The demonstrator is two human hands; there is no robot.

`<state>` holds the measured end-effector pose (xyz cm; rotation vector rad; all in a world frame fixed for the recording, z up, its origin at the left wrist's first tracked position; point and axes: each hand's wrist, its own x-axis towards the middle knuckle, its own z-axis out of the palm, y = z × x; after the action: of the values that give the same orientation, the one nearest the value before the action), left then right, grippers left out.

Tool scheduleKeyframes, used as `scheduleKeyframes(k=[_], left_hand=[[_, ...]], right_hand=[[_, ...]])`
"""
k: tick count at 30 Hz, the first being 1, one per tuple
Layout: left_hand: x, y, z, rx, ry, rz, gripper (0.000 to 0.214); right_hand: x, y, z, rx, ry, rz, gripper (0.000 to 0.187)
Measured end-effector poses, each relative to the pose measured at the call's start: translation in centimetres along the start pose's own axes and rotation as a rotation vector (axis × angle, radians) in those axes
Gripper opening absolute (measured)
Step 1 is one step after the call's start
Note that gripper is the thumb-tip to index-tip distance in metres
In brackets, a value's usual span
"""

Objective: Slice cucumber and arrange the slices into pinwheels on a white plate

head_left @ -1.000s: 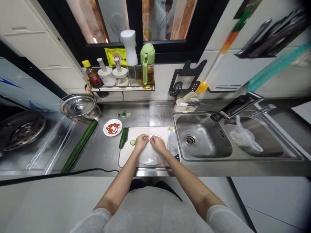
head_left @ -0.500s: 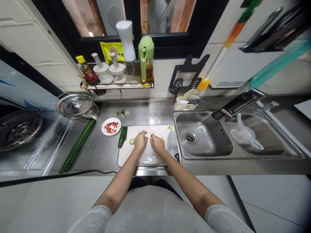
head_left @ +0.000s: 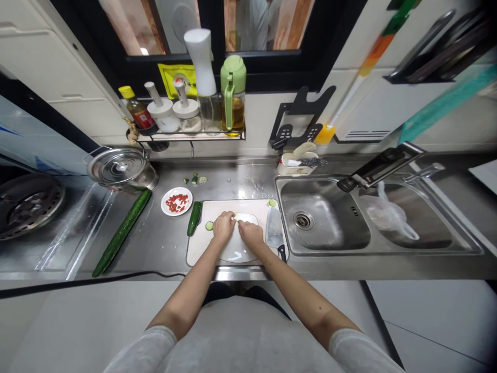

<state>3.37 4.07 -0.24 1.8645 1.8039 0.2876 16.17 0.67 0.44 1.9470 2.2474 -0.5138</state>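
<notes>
I see left hand (head_left: 223,228) and right hand (head_left: 251,233), fingers pinched shut together on a small pale-green cucumber slice (head_left: 234,217) | slice over far rim of round white plate (head_left: 237,255) | plate on white rectangular cutting board (head_left: 197,249), steel worktop (head_left: 163,248) | broad steel knife (head_left: 274,232) just right of plate
</notes>
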Motion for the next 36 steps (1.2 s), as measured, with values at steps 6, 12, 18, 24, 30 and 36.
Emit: scheduleKeyframes(k=[6,12,18,24,30,36], left_hand=[[-0.1,0.2,0.0,-0.021,-0.004,-0.017,0.019],[-0.7,0.0,-0.9,-0.105,0.038,-0.005,0.021],[-3.5,-4.9,-3.9,-0.142,0.216,-0.119,0.021],[-5.2,-8.3,-4.8,-0.085,0.185,-0.218,0.026],[-4.4,-7.1,-3.7,0.042,0.149,-0.205,0.031],[-4.4,-6.4,-3.5,0.101,0.139,-0.168,0.026]], right_hand=[[-0.1,-0.1,0.0,-0.014,0.010,-0.013,0.036],[-0.7,0.5,-0.8,0.126,0.088,0.059,0.038],[-4.1,4.6,-1.6,0.373,0.318,0.157,0.040],[-7.4,8.2,-0.8,0.495,0.382,0.171,0.047],[-7.9,8.0,-0.9,0.522,0.374,0.144,0.048],[-7.9,6.9,-0.8,0.553,0.334,0.072,0.048]])
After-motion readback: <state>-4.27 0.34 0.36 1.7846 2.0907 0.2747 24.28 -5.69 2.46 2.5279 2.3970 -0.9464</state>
